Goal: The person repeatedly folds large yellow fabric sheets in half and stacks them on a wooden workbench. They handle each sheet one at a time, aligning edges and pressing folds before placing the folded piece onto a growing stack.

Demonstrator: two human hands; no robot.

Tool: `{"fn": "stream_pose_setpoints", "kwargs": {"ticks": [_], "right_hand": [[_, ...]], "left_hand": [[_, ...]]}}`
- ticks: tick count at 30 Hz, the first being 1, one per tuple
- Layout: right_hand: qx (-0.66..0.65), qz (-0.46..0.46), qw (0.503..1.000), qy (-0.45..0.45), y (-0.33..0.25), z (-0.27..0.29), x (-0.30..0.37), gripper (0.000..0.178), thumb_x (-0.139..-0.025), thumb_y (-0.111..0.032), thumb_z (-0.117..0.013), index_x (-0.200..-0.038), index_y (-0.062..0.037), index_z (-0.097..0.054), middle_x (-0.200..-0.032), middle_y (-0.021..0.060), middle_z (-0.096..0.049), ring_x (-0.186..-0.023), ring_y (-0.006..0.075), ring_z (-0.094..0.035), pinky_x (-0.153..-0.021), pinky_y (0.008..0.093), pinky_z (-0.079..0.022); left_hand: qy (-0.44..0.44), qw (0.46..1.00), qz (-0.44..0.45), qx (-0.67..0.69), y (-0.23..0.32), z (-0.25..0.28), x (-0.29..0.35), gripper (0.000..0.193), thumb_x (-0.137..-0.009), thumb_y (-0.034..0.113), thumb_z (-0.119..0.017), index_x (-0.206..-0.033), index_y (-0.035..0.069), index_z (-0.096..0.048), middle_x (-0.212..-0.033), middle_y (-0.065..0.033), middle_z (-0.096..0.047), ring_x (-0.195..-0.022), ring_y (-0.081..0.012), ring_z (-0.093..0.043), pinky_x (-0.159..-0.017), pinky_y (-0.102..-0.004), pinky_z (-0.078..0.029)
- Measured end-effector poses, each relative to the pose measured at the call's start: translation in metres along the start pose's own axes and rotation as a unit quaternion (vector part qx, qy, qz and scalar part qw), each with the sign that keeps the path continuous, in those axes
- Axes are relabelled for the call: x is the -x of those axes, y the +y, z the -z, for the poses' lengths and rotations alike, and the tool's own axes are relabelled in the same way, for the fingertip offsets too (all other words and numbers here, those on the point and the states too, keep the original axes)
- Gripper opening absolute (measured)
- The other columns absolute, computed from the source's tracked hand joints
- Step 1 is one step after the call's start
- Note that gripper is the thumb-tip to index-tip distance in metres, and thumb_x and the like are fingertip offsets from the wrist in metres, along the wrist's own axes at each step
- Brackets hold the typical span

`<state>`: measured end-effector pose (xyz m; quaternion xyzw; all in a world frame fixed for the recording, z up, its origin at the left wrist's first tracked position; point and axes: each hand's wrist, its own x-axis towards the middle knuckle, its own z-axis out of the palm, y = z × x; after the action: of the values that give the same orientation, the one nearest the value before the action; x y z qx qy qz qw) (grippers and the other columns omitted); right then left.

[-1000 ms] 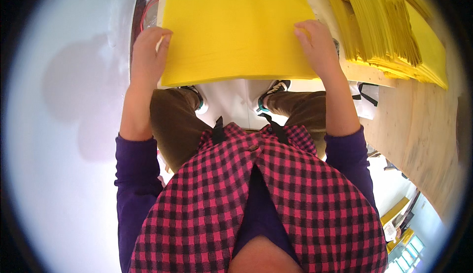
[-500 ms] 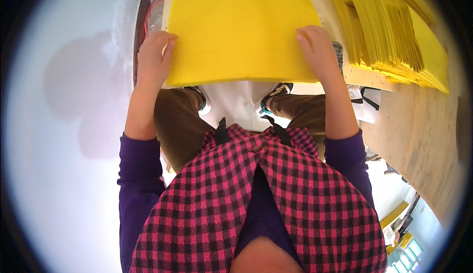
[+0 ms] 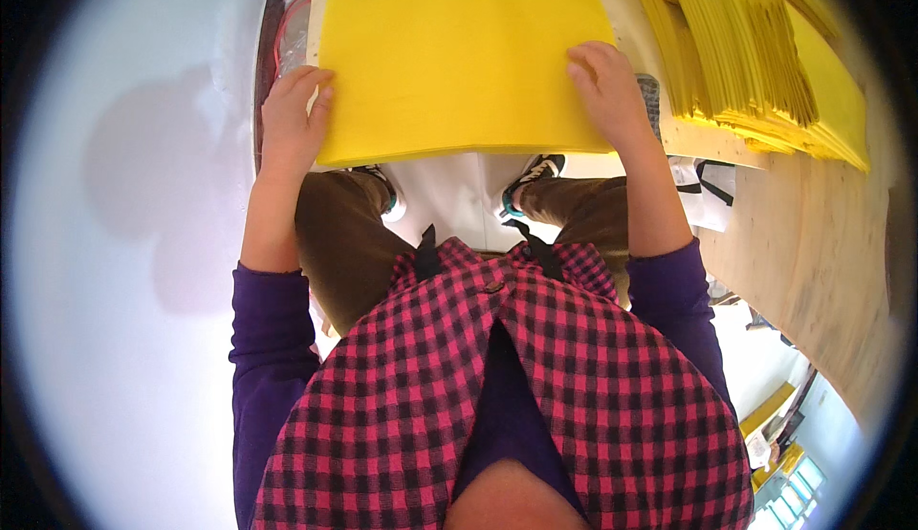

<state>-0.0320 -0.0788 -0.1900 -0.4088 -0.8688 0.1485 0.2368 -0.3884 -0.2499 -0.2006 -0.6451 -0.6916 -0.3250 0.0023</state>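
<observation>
A wide yellow sheet (image 3: 459, 62), felt-like and flat, spreads over a light wooden board in front of me. At its left edge is my left hand (image 3: 295, 119), with thumb and forefinger curled onto the margin. My right hand (image 3: 612, 90) grips the right edge in the same way, at about the same height. The sheet's near edge runs almost straight between my wrists, with a slight bend. The fingers behind each forefinger are mostly hidden.
On the right, a wooden table (image 3: 784, 234) carries stacks of folded yellow pieces (image 3: 727, 43). A dark grey object (image 3: 648, 100) lies beside my right wrist. A white wall (image 3: 143, 243) stands close on my left. My shoes (image 3: 531, 181) show below the sheet.
The sheet and both hands sit slightly higher and further left in the picture. The hands remain at the sheet's two side edges.
</observation>
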Motion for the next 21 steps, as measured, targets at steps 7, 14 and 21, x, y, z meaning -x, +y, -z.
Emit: {"fn": "stream_pose_setpoints", "kwargs": {"ticks": [7, 14, 21], "right_hand": [[-0.025, 0.011, 0.997, 0.075, 0.016, 0.028, 0.011, 0.022, -0.083, -0.015, -0.065, -0.103, -0.0054, -0.066, -0.111, 0.0154, -0.062, -0.107, 0.0333, -0.056, -0.094, 0.0398, -0.044], [-0.115, -0.107, 0.984, 0.087, 0.037, 0.03, 0.05, 0.025, -0.083, -0.01, -0.067, -0.108, -0.0054, -0.065, -0.107, 0.0112, -0.064, -0.1, 0.0258, -0.06, -0.087, 0.0334, -0.048], [-0.225, -0.199, 0.947, 0.116, 0.038, 0.014, 0.058, 0.027, -0.086, -0.01, -0.066, -0.112, -0.0027, -0.064, -0.104, 0.0094, -0.065, -0.09, 0.0168, -0.063, -0.082, 0.0286, -0.05]], "left_hand": [[-0.02, 0.999, -0.009, 0.037, 0.013, 0.007, -0.004, 0.027, -0.085, 0.01, -0.063, -0.111, 0.004, -0.063, -0.12, -0.016, -0.061, -0.114, -0.0349, -0.055, -0.097, -0.0402, -0.043], [-0.065, 0.997, -0.049, 0.012, 0.012, 0.0, 0.012, 0.032, -0.085, 0.01, -0.062, -0.116, 0.003, -0.062, -0.129, -0.017, -0.056, -0.124, -0.0344, -0.049, -0.104, -0.0402, -0.038], [-0.09, 0.995, -0.023, 0.02, 0.011, 0.0, 0.018, 0.032, -0.086, 0.009, -0.062, -0.118, 0.003, -0.061, -0.131, -0.0169, -0.054, -0.125, -0.0343, -0.048, -0.105, -0.0398, -0.037]]}}
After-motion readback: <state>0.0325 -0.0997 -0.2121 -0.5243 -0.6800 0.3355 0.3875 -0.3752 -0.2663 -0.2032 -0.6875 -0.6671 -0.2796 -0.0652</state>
